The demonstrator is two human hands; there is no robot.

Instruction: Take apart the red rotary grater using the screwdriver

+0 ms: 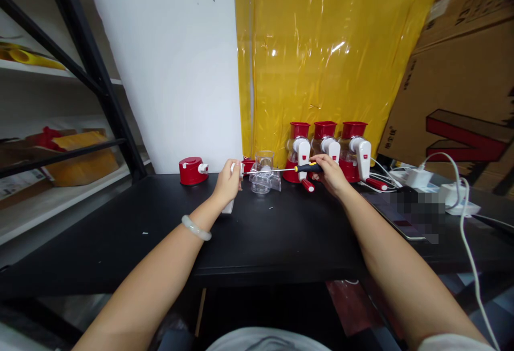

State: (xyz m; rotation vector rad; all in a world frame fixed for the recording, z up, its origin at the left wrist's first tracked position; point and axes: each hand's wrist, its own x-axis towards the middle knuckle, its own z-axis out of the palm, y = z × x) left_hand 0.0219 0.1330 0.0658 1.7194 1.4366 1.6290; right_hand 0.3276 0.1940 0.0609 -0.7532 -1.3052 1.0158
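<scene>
My left hand (pixel 228 184) is closed around a white plastic crank arm (pixel 227 207), most of it hidden by the fingers. In my right hand (pixel 330 173) is a screwdriver (pixel 308 167) with a black and yellow handle, held level. Its long metal shaft points left, and the tip reaches the white piece by my left fingers; whether it sits in a screw cannot be seen. Just behind the shaft stands a clear plastic grater body (pixel 262 182). Left of my left hand rests a red round base (pixel 193 172) with a white knob on its side.
Several assembled red-and-white rotary graters (pixel 299 153) stand in a row at the back right. A dark tablet (pixel 395 214), white chargers (pixel 453 197) and cables lie on the right of the black table (pixel 257 244). A large cardboard box (pixel 453 83) leans behind them.
</scene>
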